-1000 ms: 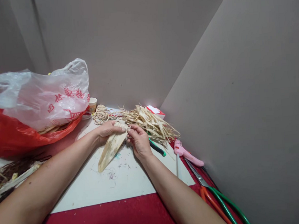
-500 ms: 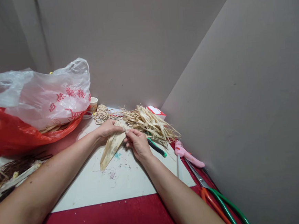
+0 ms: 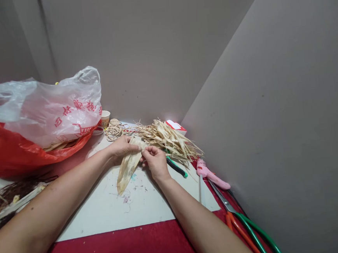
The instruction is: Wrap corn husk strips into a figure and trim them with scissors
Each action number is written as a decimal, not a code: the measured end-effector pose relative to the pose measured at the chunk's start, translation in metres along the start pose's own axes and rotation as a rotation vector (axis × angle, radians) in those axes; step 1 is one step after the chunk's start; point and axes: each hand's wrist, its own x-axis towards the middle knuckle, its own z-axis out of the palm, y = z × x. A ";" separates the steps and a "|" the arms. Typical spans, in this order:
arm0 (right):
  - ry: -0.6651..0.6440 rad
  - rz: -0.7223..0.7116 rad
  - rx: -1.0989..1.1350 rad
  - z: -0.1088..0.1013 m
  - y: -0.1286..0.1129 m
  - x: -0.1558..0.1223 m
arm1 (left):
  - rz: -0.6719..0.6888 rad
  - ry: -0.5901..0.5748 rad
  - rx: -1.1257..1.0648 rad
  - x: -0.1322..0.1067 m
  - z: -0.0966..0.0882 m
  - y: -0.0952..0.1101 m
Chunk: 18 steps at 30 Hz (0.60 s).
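A long pale dried husk leaf [image 3: 127, 172] hangs point-down over the white board [image 3: 140, 206]. My left hand [image 3: 121, 146] grips its wide upper end from the left, fingers curled over it. My right hand [image 3: 154, 160] pinches the same upper edge from the right with thumb and fingers pressed together. Just behind both hands lies a heap of torn husk strips [image 3: 170, 139].
A clear plastic bag with red print [image 3: 47, 108] sits on a red bag [image 3: 10, 154] at the left. Twine [image 3: 113, 129] and a paper cup [image 3: 105, 118] stand at the back. A pink glue gun [image 3: 212, 173], scissors [image 3: 247, 223] and a green-handled tool [image 3: 176, 167] lie right. Dark scraps [image 3: 7, 195] lie at the left edge.
The husk leaf has swung slightly, its tip now a little further right. My right hand has shifted up and left, closing its pinch on the leaf's top edge.
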 end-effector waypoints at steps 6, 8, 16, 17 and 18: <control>0.047 -0.052 -0.090 0.003 -0.005 -0.002 | 0.048 0.055 0.071 0.002 0.001 -0.001; 0.071 -0.065 -0.098 0.005 -0.006 -0.004 | 0.047 0.069 0.056 0.001 0.004 -0.001; 0.128 -0.091 -0.163 0.004 0.001 0.002 | 0.028 0.045 -0.007 -0.004 0.009 0.007; 0.147 -0.067 -0.158 0.001 0.001 0.004 | 0.050 0.056 -0.002 -0.004 0.008 0.010; 0.168 -0.035 -0.140 -0.002 0.001 0.007 | 0.079 0.072 -0.006 -0.003 0.006 0.013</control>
